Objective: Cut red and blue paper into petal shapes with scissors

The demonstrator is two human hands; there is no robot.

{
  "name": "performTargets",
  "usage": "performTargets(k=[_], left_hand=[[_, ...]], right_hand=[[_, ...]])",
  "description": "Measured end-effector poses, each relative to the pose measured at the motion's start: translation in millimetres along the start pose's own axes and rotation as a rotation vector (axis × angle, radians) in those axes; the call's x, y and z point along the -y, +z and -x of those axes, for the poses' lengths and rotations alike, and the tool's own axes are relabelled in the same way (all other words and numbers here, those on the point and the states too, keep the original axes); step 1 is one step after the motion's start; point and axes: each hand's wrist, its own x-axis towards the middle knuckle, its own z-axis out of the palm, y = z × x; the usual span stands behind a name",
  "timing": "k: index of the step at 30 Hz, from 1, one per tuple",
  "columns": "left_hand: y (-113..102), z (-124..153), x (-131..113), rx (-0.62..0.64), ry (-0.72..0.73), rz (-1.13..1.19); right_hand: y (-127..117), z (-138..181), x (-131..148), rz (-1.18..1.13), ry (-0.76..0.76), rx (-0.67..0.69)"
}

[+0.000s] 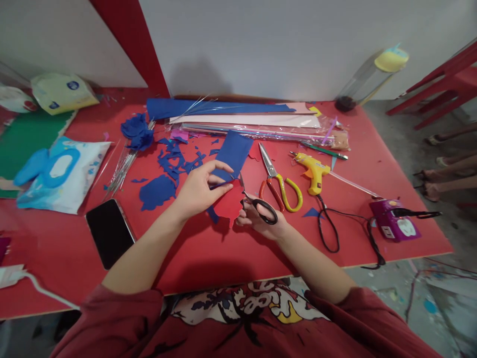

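Now the left hand (197, 191) pinches the red shape (228, 203); the right hand (257, 215) grips black scissors (257, 203), snipping its three-o'clock edge; next, turn the shape.

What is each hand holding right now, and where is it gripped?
The left hand pinches the red paper piece at its upper left edge. The right hand holds the black-handled scissors by the handle loops.
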Motion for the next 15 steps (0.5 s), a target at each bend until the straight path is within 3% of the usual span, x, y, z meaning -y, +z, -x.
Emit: performTargets(k=[6,15], left_hand=[[6.7,0.3,5.2,-0.072,0.009,0.042],[10.5,0.0,7.1,-0.076,-0.003,0.08]], right_hand=[[-1.2,-1.0,-1.9,-0.019,-0.035,-0.069],[-4.3,-1.3,-5.6,0.015,-0.065,-0.114]])
